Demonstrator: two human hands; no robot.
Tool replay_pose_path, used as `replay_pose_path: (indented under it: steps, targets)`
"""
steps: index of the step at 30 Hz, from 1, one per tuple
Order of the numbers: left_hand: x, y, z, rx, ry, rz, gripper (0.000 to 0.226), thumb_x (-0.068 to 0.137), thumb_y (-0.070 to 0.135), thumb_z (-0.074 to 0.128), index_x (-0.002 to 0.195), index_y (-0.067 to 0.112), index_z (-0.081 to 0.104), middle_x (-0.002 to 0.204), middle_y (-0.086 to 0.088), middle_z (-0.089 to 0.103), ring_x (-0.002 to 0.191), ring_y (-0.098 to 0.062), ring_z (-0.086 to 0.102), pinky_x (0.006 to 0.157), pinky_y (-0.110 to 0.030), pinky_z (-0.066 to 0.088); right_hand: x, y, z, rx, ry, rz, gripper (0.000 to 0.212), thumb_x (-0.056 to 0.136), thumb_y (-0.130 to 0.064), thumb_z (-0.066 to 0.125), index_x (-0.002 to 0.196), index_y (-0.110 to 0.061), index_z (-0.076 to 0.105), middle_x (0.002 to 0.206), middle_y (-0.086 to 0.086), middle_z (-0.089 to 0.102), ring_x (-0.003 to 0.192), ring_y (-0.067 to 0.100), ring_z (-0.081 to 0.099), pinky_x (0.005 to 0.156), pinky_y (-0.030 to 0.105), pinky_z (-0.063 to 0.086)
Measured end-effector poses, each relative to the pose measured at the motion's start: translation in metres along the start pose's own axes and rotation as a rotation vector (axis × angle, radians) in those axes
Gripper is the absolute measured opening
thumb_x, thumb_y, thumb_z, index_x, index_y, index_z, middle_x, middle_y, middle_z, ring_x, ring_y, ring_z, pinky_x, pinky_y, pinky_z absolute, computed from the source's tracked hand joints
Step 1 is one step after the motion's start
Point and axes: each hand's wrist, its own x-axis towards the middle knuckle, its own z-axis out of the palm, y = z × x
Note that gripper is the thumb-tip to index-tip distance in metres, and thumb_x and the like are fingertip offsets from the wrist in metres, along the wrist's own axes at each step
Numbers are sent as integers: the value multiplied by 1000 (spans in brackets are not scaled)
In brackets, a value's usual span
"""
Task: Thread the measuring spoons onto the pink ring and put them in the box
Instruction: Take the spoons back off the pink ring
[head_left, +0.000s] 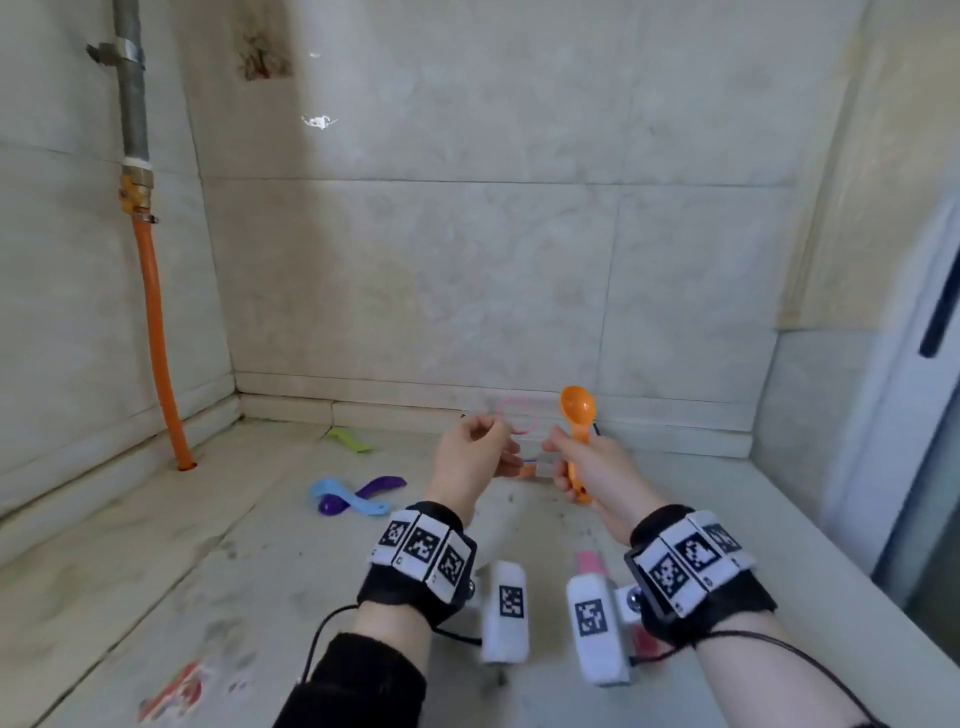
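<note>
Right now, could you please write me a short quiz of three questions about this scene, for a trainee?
1. True or false: the right hand holds the orange spoon.
2. Which hand pinches the pink ring? A. left hand B. right hand
3. Fill in: the blue spoon touches the ___ spoon.
Key: 1 true; 2 A; 3 purple spoon.

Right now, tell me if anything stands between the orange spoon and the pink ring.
Nothing visible does. The left hand pinches the ring, and the right hand grips the spoon upright just right of it, with an open gap between. The other spoons lie on the counter further left.
</note>
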Motion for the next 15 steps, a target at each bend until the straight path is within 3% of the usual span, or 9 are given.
replay_pose_path:
  steps: [5, 8, 15]
  targets:
    - [4, -10, 13, 72, -38, 33, 20, 88, 5, 56, 68, 7, 60, 60, -9, 63, 53, -19, 62, 56, -26, 57, 5, 15, -17, 226, 10, 20, 30, 95, -34, 58, 98, -6, 66, 69, 1, 57, 48, 8, 47, 41, 18, 36]
    - [3, -11, 11, 83, -120, 18, 16, 85, 4, 56, 70, 6, 61, 61, -9, 63, 56, -19, 62, 59, -27, 57, 5, 11, -17, 204, -14, -30, 31, 90, -36, 65, 98, -6, 70, 74, -1, 62, 52, 8, 48, 45, 20, 37]
    - [3, -14, 11, 64, -187, 25, 12, 88, 8, 59, 78, 4, 63, 73, -12, 67, 61, -19, 66, 62, -26, 56, -2, 11, -16, 199, 33, -112, 20, 89, -20, 68, 94, -1, 71, 64, -2, 64, 48, 5, 46, 44, 16, 39]
